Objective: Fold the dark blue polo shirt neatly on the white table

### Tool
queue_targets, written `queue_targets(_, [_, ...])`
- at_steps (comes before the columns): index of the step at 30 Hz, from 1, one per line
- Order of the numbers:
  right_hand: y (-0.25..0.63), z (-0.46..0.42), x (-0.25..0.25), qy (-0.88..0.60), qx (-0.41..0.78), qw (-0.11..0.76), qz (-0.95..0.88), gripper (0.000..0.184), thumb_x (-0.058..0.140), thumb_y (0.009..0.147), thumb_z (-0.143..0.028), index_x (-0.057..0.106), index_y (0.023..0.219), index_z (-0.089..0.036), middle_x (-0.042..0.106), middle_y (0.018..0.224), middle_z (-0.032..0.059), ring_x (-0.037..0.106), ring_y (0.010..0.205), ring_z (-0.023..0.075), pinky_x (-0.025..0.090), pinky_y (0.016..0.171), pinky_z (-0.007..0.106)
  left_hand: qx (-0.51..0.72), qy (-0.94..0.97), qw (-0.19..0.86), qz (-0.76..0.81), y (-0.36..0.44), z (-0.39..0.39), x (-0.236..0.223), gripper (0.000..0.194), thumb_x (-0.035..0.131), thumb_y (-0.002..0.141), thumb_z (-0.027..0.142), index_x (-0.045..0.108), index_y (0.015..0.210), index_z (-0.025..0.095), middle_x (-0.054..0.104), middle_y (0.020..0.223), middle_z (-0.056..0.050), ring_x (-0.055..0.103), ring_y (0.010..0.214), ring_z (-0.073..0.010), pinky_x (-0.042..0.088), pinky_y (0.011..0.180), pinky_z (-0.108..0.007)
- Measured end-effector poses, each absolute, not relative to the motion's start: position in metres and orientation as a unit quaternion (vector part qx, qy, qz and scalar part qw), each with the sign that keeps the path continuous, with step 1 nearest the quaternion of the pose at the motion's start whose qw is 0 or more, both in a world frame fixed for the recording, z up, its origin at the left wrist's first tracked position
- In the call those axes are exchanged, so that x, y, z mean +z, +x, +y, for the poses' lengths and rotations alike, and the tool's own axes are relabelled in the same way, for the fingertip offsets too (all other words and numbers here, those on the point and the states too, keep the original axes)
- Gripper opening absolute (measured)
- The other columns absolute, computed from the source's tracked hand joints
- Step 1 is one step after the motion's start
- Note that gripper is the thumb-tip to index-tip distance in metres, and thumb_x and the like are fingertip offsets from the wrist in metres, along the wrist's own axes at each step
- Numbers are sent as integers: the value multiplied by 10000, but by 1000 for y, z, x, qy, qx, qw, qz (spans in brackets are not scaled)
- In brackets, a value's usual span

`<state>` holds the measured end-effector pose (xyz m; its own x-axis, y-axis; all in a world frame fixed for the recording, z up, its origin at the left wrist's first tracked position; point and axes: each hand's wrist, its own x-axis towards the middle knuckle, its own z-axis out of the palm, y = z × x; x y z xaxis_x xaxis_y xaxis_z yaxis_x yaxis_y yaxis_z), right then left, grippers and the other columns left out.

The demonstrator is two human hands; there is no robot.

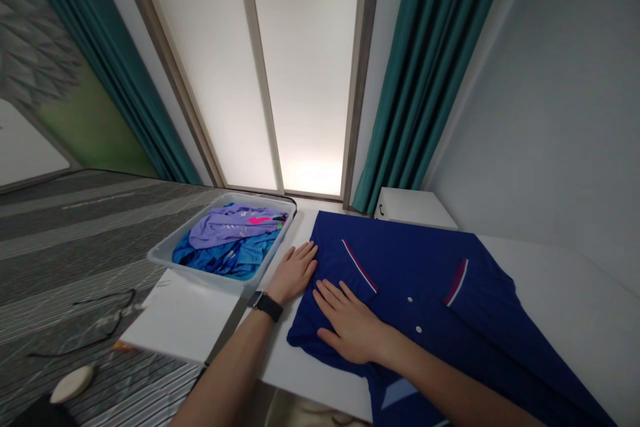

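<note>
A dark blue polo shirt (425, 280) with red and white trim and white buttons lies spread on the white table (550, 280). My right hand (350, 323) rests flat on the shirt's left part, fingers stretched out. My left hand (294, 271) lies open at the shirt's left edge, fingertips touching the fabric. A black watch (266, 305) sits on my left wrist.
A grey plastic bin (165, 253) holding purple and blue clothes stands left of the shirt. A bed with a striped grey cover (75, 227) lies further left, with a black cable and a small white device on it. Teal curtains and a window are behind.
</note>
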<state>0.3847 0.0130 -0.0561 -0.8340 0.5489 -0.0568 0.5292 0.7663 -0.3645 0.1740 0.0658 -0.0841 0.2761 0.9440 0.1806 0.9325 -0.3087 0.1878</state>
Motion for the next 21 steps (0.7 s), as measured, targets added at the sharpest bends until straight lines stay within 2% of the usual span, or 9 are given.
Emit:
queue_targets(4, [398, 25, -38, -309, 208, 35, -927, 506, 340, 977, -356, 468, 1427, -162, 460, 1478, 100, 372, 1392, 215, 246, 1174, 423, 140, 817, -17, 559, 184, 49, -71, 463, 314, 1005, 330, 422, 1439, 210, 371, 1542, -67, 315, 1431, -197, 207, 1195, -455])
queue_targets(6, [405, 35, -35, -357, 158, 70, -918, 480, 325, 974, -297, 509, 1394, -155, 513, 1436, 98, 394, 1378, 218, 240, 1176, 428, 131, 835, -22, 534, 191, 35, -65, 474, 314, 1010, 358, 398, 1454, 213, 342, 1557, -61, 286, 1443, -193, 193, 1202, -437])
queue_targets(8, [412, 42, -40, -392, 98, 92, -910, 505, 334, 968, -284, 457, 1430, -122, 423, 1502, 111, 308, 1425, 231, 199, 1190, 442, 110, 852, -4, 511, 196, 21, -64, 516, 304, 1013, 415, 345, 1484, 208, 314, 1569, -67, 277, 1447, -193, 231, 1190, -421])
queue_targets(11, [421, 45, -58, -398, 67, 75, -912, 559, 344, 979, -356, 365, 1484, -119, 284, 1568, 109, 221, 1459, 240, 182, 1193, 466, 76, 864, 21, 498, 196, 4, -69, 580, 293, 1006, 485, 294, 1508, 194, 292, 1573, -90, 265, 1453, -222, 265, 1170, -447])
queue_targets(16, [427, 41, -81, -397, 58, 76, -913, 592, 327, 990, -439, 323, 1505, -147, 220, 1590, 99, 158, 1475, 234, 156, 1199, 477, 76, 864, 14, 498, 183, -4, -75, 621, 306, 1000, 512, 217, 1535, 211, 250, 1586, -89, 249, 1458, -230, 230, 1185, -460])
queue_targets(21, [434, 45, -77, -381, 95, 68, -917, 592, 308, 997, -445, 299, 1514, -156, 207, 1594, 88, 138, 1478, 215, 141, 1205, 470, 82, 867, 7, 492, 177, -3, -76, 626, 325, 996, 513, 200, 1539, 228, 259, 1583, -78, 245, 1459, -225, 220, 1190, -454])
